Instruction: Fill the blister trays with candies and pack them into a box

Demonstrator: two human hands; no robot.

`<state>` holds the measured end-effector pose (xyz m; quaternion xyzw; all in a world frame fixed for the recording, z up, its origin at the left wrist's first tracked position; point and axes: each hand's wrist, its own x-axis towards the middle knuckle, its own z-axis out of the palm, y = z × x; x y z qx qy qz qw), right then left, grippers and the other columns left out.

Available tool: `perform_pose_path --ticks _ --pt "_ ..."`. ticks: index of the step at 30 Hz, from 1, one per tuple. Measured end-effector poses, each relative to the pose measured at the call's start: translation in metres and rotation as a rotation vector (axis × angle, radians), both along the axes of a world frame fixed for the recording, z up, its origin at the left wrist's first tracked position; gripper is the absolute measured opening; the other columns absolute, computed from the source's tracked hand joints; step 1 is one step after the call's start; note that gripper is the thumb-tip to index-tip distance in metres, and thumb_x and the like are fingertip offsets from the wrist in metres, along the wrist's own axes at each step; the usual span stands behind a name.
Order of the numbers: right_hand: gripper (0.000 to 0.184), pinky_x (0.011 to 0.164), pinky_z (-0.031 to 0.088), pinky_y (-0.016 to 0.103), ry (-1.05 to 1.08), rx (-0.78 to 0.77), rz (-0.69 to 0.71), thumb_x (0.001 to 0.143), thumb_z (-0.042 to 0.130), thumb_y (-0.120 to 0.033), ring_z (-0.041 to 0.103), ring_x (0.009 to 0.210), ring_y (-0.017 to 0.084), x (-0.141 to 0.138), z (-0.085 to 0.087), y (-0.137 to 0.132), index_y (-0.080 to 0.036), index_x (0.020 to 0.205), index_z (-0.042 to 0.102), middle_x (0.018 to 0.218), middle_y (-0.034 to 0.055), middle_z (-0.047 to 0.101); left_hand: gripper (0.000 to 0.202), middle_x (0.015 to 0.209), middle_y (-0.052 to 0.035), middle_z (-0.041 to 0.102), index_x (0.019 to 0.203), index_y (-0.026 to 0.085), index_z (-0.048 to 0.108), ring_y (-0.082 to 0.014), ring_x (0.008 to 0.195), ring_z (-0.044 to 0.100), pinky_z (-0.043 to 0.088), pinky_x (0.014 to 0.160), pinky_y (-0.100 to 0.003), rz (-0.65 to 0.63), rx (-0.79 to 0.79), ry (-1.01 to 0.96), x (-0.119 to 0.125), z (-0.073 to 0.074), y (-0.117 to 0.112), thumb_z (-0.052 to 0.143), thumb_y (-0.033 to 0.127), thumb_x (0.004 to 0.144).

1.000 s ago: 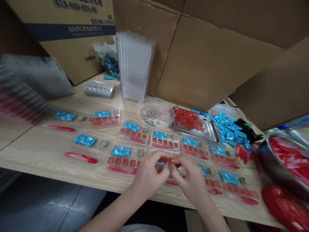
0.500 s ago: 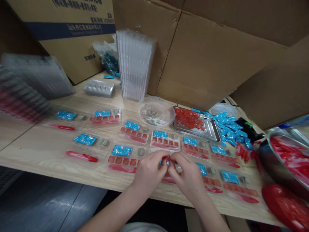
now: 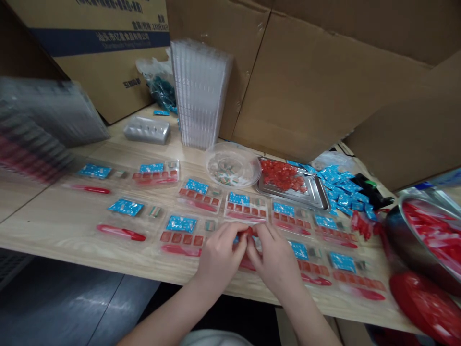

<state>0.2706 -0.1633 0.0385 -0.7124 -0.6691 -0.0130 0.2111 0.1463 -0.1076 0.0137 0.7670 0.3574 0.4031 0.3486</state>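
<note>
Left hand (image 3: 221, 252): fingertips pressed against the right hand's, pinching a small red piece (image 3: 248, 231), with a blue sachet (image 3: 236, 239) just below
Right hand (image 3: 273, 257): together with the left, clamped on the same piece, above a clear plastic tray (image 3: 245, 209)
Near edge: the wooden table (image 3: 65, 214) ends just below both wrists, which cross it
Either side: trays of red squares, blue sachets and red spoons (image 3: 120, 233) lie in rows close to both hands
Far edge: a stack of clear trays (image 3: 200, 93) stands against a cardboard box (image 3: 298, 81)
Right end: a steel tray of red pieces (image 3: 288, 192) sits beyond the hands; a steel bowl (image 3: 421, 235) and a red lid (image 3: 421, 307) sit at the table's corner
</note>
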Motion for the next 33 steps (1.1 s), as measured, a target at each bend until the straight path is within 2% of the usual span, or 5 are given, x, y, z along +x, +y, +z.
perform_pose_path --ticks 4,10,20,24,33 --pt "0.016 0.061 0.036 0.031 -0.097 0.037 0.011 0.084 0.044 -0.014 0.048 0.067 0.019 0.001 -0.001 0.001 -0.019 0.071 0.051 0.068 0.0035 0.055 0.021 0.088 -0.0034 0.069 0.095 0.021 0.062 -0.0177 0.083 0.063 0.048 0.078 -0.029 -0.045 0.146 0.063 -0.001 -0.001 0.002 0.049 0.009 0.084" --pt "0.027 0.057 0.032 0.030 -0.071 0.164 0.080 0.084 0.042 -0.012 0.042 0.060 0.016 -0.010 0.003 -0.006 -0.021 0.059 0.045 0.059 0.0017 0.047 0.019 0.081 -0.0016 0.067 0.084 0.021 0.064 -0.0159 0.078 0.062 0.047 0.073 -0.027 -0.023 0.032 -0.043 -0.004 0.003 0.004 0.052 0.007 0.078" --pt "0.006 0.062 0.046 0.028 0.304 0.201 0.086 0.086 0.052 -0.017 0.055 0.069 0.015 -0.010 0.005 -0.023 -0.020 0.089 0.056 0.075 0.0020 0.059 0.018 0.067 0.0022 0.061 0.076 0.016 0.057 -0.0087 0.059 0.055 0.043 0.058 -0.020 -0.211 -0.954 -0.548 -0.004 0.013 0.015 0.071 0.026 0.070" --pt "0.034 0.060 0.051 0.027 0.411 0.190 0.050 0.085 0.056 -0.019 0.060 0.077 0.016 -0.001 0.006 -0.024 -0.023 0.118 0.054 0.091 0.0060 0.061 0.030 0.062 0.0041 0.058 0.072 0.016 0.054 -0.0072 0.057 0.053 0.041 0.056 -0.018 -0.235 -1.065 -0.575 0.000 0.009 0.013 0.079 0.029 0.062" --pt "0.021 0.065 0.053 0.025 0.517 0.125 0.029 0.084 0.056 -0.013 0.061 0.079 0.015 0.001 -0.008 -0.032 -0.022 0.102 0.060 0.090 0.0040 0.063 0.020 0.079 -0.0056 0.067 0.081 0.013 0.068 -0.0158 0.077 0.062 0.047 0.080 -0.031 -0.489 -1.343 -0.529 -0.012 0.000 0.002 0.070 0.031 0.073"
